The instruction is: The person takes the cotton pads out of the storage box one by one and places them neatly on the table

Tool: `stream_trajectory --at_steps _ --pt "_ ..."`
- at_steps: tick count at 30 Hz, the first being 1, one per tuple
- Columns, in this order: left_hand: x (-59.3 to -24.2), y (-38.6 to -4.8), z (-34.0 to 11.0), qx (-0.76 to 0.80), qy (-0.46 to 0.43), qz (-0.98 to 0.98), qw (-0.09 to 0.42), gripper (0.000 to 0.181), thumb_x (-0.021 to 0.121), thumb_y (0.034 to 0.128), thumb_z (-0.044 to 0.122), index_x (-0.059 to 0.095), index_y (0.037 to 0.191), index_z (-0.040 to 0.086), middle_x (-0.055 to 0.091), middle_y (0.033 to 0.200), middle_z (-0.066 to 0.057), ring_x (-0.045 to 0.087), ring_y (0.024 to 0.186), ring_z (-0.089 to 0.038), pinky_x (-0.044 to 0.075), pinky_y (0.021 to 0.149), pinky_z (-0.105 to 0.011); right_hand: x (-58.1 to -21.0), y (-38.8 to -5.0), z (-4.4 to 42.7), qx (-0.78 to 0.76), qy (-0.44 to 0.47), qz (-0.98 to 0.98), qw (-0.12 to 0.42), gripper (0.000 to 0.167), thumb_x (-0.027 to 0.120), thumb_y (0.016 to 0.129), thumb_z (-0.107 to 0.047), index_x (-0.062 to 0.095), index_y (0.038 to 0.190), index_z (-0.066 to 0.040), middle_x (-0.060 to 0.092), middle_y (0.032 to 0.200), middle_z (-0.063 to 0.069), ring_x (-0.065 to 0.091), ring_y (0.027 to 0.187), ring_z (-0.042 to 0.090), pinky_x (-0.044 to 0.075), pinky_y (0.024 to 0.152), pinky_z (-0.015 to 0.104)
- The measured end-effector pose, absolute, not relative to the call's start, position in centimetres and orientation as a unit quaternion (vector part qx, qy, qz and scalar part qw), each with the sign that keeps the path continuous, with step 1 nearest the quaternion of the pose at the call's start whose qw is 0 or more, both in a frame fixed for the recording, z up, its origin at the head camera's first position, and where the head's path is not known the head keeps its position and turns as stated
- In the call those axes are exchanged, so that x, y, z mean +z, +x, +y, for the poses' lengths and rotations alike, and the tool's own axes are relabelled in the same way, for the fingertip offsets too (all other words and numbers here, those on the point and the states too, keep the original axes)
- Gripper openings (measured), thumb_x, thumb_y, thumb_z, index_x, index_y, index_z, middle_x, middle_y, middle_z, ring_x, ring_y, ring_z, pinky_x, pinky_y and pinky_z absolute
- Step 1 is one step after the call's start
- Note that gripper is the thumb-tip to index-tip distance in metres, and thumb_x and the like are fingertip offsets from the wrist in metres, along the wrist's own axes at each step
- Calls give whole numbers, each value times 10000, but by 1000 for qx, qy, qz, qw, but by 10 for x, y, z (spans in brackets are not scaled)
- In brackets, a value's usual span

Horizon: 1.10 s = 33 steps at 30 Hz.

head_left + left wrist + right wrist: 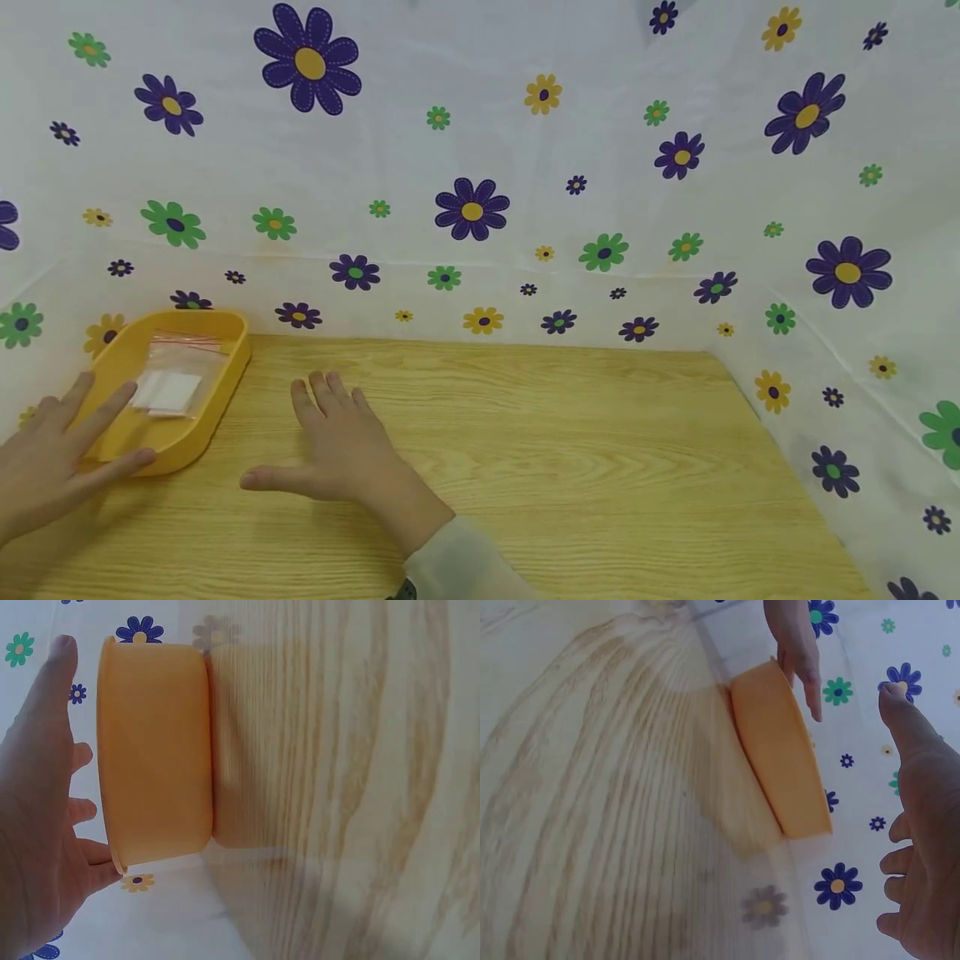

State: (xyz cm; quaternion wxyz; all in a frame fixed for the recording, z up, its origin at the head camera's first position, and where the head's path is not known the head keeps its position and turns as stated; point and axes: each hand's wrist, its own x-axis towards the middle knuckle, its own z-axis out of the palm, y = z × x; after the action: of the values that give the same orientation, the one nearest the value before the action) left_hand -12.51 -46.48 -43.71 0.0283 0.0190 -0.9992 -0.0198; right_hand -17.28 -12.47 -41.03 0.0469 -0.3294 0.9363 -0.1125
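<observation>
On the left of the surface, out toward the far edge, I've got a yellow tray on the head feed, and inside it lie clear bags with red-lined tops and white contents. And look at the left hand, fingers spread, right at the tray's near left rim! Its grip is released, nothing grasped; whether the fingertips touch that rim, I cannot tell. Across to the right hand, just right of the tray and apart from it, over the surface: thumb out to the left, fingers pointing far, that grip loose and holding nothing too. A pale sleeve comes in from the near side, and flowered white cloth rises beyond the far edge.
</observation>
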Motion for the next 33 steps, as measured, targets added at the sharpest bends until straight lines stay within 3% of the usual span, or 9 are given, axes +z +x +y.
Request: stream_trajectory --at_steps 6,14,17,22,28,33 --pt "-444 -130 -477 -26 19 -999 34 1048 498 914 710 -65 1598 149 -116 1549 -411 63 1317 -726 95 950 -856 -413 -174 -147 -93 -334 936 55 1114 272 737 -967 -35 1596 -327 -39 1669 -113 -64 1537 104 111 1252 354" --pt "-442 -131 -480 -6 9 -999 37 956 442 958 678 35 1604 103 29 1561 -402 219 1223 -684 161 977 -828 -420 -177 -174 -84 -325 941 47 1097 256 743 -964 24 1604 -326 4 1677 -91 -16 1547 142 149 1247 379" --pt "-440 -132 -483 -10 27 -999 26 956 389 978 675 -20 1590 66 -24 1542 -427 187 1249 -697 147 968 -838 -423 -179 -183 -80 -318 944 30 1074 223 763 -951 44 1608 -313 4 1682 -62 -11 1551 171 153 1247 381" --pt "-441 -134 -488 -71 10 -997 -19 941 370 1012 619 -70 1561 -4 -76 1474 -502 25 1301 -733 42 1011 -822 -429 -184 -197 -77 -319 944 30 966 177 822 -901 90 1604 -340 28 1677 -102 -36 1551 177 144 1249 396" --pt "-443 -132 -482 -70 -10 -997 -14 901 440 1000 603 48 1591 47 151 1429 -514 222 1216 -719 198 926 -853 -432 -184 -201 -61 -325 942 50 882 189 852 -869 173 1587 -380 119 1656 -159 -20 1548 143 144 1247 393" --pt "-441 -128 -470 -100 -14 -995 -5 890 509 981 585 132 1592 58 88 1455 -520 254 1198 -728 247 886 -857 -430 -183 -198 -77 -323 943 30 932 162 841 -870 28 1604 -352 53 1678 -94 16 1551 152 172 1242 384"
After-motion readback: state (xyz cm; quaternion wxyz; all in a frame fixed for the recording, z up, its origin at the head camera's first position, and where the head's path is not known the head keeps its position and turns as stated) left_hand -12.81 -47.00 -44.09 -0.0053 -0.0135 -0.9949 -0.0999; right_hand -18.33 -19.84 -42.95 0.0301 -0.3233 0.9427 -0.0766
